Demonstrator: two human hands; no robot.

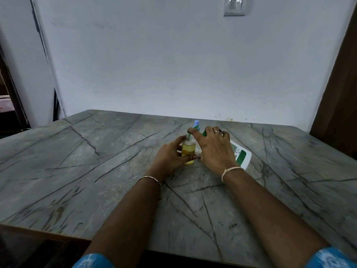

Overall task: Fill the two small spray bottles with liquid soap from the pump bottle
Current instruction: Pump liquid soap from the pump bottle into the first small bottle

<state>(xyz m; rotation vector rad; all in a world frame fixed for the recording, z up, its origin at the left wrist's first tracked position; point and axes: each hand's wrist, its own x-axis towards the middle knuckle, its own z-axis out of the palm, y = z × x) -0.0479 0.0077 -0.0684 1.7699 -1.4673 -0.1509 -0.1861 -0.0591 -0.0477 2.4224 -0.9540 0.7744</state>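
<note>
At frame centre, left hand (pixel 170 157) grips upright clear yellow-filled bottle (pixel 188 147); right hand (pixel 214 149) alongside covers white pump bottle (pixel 241 154), grip unclear.

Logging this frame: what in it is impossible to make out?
1. Head view: the top of the pump bottle, covered by the right hand; that hand's grip is unclear too.
2. Head view: what the blue cap belongs to; the right hand's fingers hide everything below it.
3. Head view: the mouth of the small bottle in the left hand, behind a fingertip.
4. Pump bottle label text: too small.
</note>
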